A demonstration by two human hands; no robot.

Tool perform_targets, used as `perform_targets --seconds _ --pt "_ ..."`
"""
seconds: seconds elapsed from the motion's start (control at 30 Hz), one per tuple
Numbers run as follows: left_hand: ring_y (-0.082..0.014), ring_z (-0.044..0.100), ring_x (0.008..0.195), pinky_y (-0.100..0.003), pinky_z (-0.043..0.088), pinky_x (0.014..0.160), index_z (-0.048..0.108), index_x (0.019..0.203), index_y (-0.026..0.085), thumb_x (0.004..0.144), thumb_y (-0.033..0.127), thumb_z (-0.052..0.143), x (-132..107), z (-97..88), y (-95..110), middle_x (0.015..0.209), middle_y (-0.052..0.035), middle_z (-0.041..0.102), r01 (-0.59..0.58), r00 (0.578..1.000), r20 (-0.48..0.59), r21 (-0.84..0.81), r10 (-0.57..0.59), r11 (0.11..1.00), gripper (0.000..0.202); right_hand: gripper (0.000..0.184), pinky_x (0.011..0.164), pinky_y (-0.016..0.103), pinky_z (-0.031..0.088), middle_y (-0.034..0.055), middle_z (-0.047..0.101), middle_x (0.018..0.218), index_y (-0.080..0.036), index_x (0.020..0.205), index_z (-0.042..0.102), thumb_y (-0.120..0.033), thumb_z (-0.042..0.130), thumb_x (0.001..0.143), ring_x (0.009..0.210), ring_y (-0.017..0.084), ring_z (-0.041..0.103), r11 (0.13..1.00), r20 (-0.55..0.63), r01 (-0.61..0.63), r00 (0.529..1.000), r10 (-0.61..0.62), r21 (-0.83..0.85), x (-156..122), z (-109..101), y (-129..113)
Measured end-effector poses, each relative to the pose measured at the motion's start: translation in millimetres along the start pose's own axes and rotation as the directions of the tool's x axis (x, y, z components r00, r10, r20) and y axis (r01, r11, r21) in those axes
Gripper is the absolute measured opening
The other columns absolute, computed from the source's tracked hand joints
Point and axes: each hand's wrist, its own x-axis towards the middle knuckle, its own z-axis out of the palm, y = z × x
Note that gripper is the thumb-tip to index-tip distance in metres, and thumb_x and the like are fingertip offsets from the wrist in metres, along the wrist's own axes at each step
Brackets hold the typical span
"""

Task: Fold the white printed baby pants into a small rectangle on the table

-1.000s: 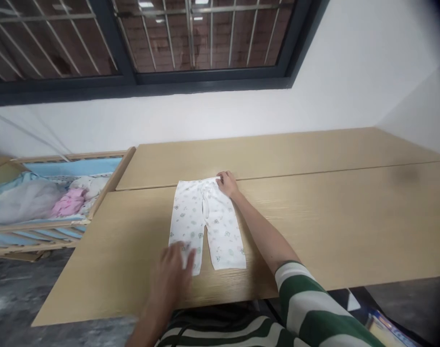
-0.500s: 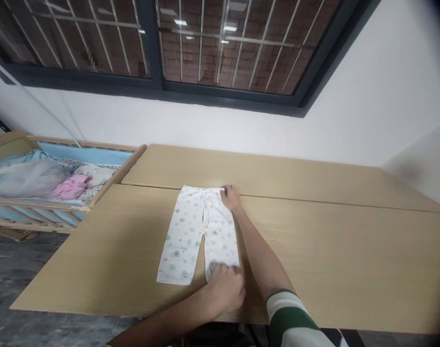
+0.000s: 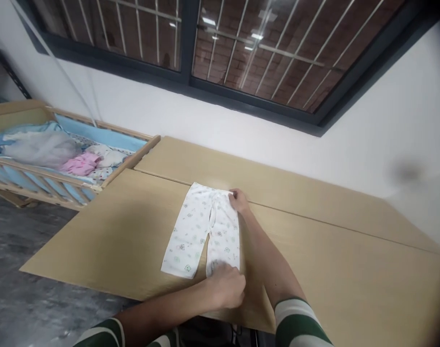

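Observation:
A small pair of white baby trousers (image 3: 201, 229) with a pale printed pattern lies flat on the wooden table (image 3: 313, 270), waistband away from me. My left hand (image 3: 227, 289) is closed on the hem of the right trouser leg near the table's front edge. My right hand (image 3: 238, 201) pinches the right corner of the waistband at the far end. Both forearms reach in from below, with green and white striped sleeves.
A wooden cot (image 3: 60, 159) with blue lining stands at the left, holding a pink garment (image 3: 80, 164) and pale bedding. A white wall and a barred window (image 3: 212, 43) rise behind the table. Grey floor lies at the lower left.
My left hand moved from the left trouser leg's hem across to the right leg's hem and closed on it. My right hand stayed on the waistband corner. The view swung to the right.

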Motion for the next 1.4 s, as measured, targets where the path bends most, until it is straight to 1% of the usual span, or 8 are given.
perform_targets --seconds 0.27,0.47,0.73,0.87,1.0,1.13,1.27,1.4 --pt "-0.0204 0.068 0.071 -0.029 0.049 0.064 0.070 0.084 0.018 0.095 0.032 0.044 -43.8 -9.5 -13.3 0.080 -0.0081 0.074 -0.081 0.971 -0.241 -0.368 -0.011 0.926 0.032 0.032 0.057 0.026 0.049 0.0042 0.068 0.077 -0.016 0.105 0.061 -0.032 0.072 0.080 0.062 0.016 0.063 0.992 0.118 -0.099 0.989 0.089 0.082 17.1 -43.3 -59.8" --pt "-0.0129 0.061 0.056 -0.023 0.040 0.055 0.057 0.074 0.020 0.098 0.036 0.039 -127.3 -10.8 -70.8 0.062 -0.0002 0.065 0.021 0.894 -0.286 -0.742 -0.346 0.670 0.033 0.026 0.061 0.026 0.049 0.0030 0.067 0.073 -0.016 0.101 0.062 -0.022 0.070 0.076 0.064 0.017 0.063 0.996 0.095 -0.086 0.992 0.085 0.014 47.7 8.3 -117.9" --pt "-0.0274 0.070 0.074 -0.033 0.044 0.062 0.068 0.084 0.021 0.100 0.031 0.031 -166.3 30.7 -127.9 0.081 -0.0091 0.074 0.519 0.758 -0.290 -0.273 -0.584 0.810 0.041 0.020 0.080 0.036 0.052 0.0117 0.071 0.094 -0.018 0.106 0.061 -0.016 0.057 0.086 0.091 0.027 0.068 0.979 0.094 0.029 0.995 -0.010 -0.201 27.1 104.2 -167.4" --pt "-0.0258 0.071 0.079 -0.032 0.049 0.063 0.069 0.094 0.023 0.101 0.037 0.037 -154.9 37.8 -115.2 0.086 -0.0080 0.073 0.453 0.650 -0.641 -0.103 -0.407 0.886 0.036 0.026 0.101 0.045 0.046 0.0174 0.067 0.119 -0.017 0.120 0.059 -0.029 0.053 0.098 0.115 0.032 0.063 0.957 0.148 0.182 0.977 -0.151 -0.227 -8.6 99.8 -191.4" --pt "-0.0236 0.067 0.104 -0.032 0.052 0.088 0.068 0.115 0.020 0.098 0.033 0.046 -135.7 58.9 -114.6 0.118 -0.0099 0.071 0.153 0.559 -0.820 0.245 0.121 0.957 0.030 0.058 0.116 0.043 0.037 0.0168 0.046 0.154 -0.016 0.151 0.039 -0.048 0.045 0.104 0.142 0.028 0.044 0.754 0.493 0.653 0.635 -0.595 0.069 -88.2 71.5 -215.0" --pt "-0.0230 0.068 0.101 -0.031 0.052 0.089 0.068 0.120 0.021 0.094 0.040 0.057 -121.5 104.7 -130.2 0.114 -0.0078 0.074 0.099 0.638 -0.738 0.362 0.220 0.927 0.034 0.067 0.126 0.031 0.019 0.0043 0.020 0.168 -0.024 0.164 0.016 -0.048 0.039 0.106 0.156 0.016 0.015 0.573 0.619 0.754 0.291 -0.729 0.321 -174.8 52.7 -209.8" --pt "-0.0240 0.070 0.095 -0.033 0.054 0.087 0.070 0.114 0.020 0.090 0.042 0.062 -120.9 127.5 -136.7 0.105 -0.0068 0.076 0.112 0.671 -0.715 0.358 0.196 0.927 0.033 0.061 0.128 0.034 0.009 0.0034 0.025 0.166 -0.026 0.163 0.023 -0.043 0.041 0.107 0.155 0.015 0.015 0.546 0.617 0.778 0.272 -0.739 0.311 -195.2 62.6 -175.2" --pt "-0.0276 0.063 0.117 -0.034 0.048 0.098 0.065 0.125 0.014 0.090 0.033 0.057 -126.2 110.0 -136.9 0.130 -0.0109 0.069 0.120 0.638 -0.692 0.522 0.337 0.845 0.041 0.063 0.128 0.042 0.008 0.0054 0.018 0.168 -0.027 0.162 0.024 -0.051 0.040 0.106 0.156 0.020 0.013 0.642 0.653 0.758 0.427 -0.626 0.120 -127.5 82.3 -140.2"
